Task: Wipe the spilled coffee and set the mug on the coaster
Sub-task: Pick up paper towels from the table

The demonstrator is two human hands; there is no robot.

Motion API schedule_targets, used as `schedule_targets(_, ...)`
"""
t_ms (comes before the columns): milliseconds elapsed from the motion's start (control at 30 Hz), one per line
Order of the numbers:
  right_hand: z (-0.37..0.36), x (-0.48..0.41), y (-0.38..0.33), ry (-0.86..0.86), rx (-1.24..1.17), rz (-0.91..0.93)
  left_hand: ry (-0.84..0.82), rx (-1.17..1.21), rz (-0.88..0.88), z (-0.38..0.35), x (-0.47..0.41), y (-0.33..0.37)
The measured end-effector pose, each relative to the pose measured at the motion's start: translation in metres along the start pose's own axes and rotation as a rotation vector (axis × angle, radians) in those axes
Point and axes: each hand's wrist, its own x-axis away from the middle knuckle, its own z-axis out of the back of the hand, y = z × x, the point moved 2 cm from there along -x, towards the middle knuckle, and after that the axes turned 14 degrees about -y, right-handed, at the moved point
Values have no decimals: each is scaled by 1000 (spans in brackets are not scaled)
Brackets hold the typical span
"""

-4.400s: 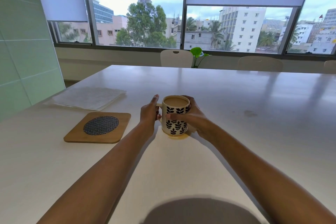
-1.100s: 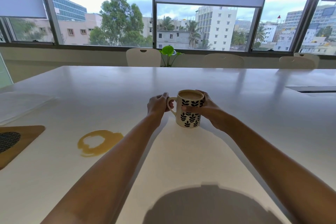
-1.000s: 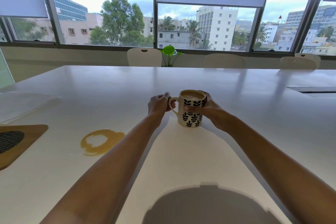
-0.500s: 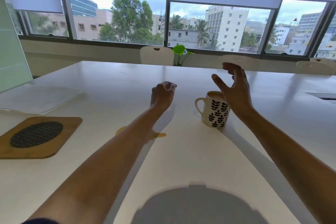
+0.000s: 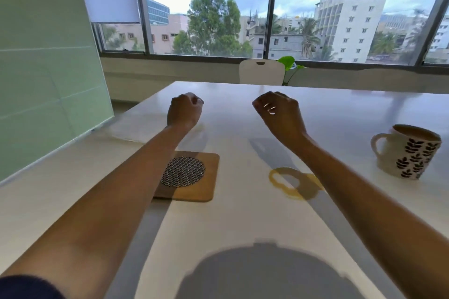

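Note:
The white mug point(image 5: 410, 153) with black leaf prints holds coffee and stands on the table point(image 5: 243, 221) at the far right, its handle pointing left. A yellow-brown coffee spill point(image 5: 295, 183) lies in a ring under my right forearm. The wooden coaster point(image 5: 194, 177) with a dark woven centre lies left of the spill, partly hidden by my left forearm. My left hand point(image 5: 184, 111) hovers beyond the coaster, closed in a fist with nothing in it. My right hand point(image 5: 279, 114) hovers beyond the spill, fingers loosely curled with gaps between them, holding nothing.
A white folded cloth or paper point(image 5: 124, 130), blurred, lies beyond the coaster near the table's left edge. A green glass partition point(image 5: 48, 68) stands on the left. A white chair point(image 5: 261, 73) and a small plant point(image 5: 290, 65) are at the far side.
Both hands let go of the mug, which stays on the table to the right. My view and hands have swung left, towards the coaster and the white cloth. The right hand's fingers have curled in.

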Motion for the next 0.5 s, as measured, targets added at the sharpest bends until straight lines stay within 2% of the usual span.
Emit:
schedule_targets(233, -120, -26, -56, -213, 1, 22, 50, -55, 189, 62, -1, -106)
schedule_targets(500, -214, -45, -89, -471, 59, 39, 105, -15, 391, 88, 2, -186)
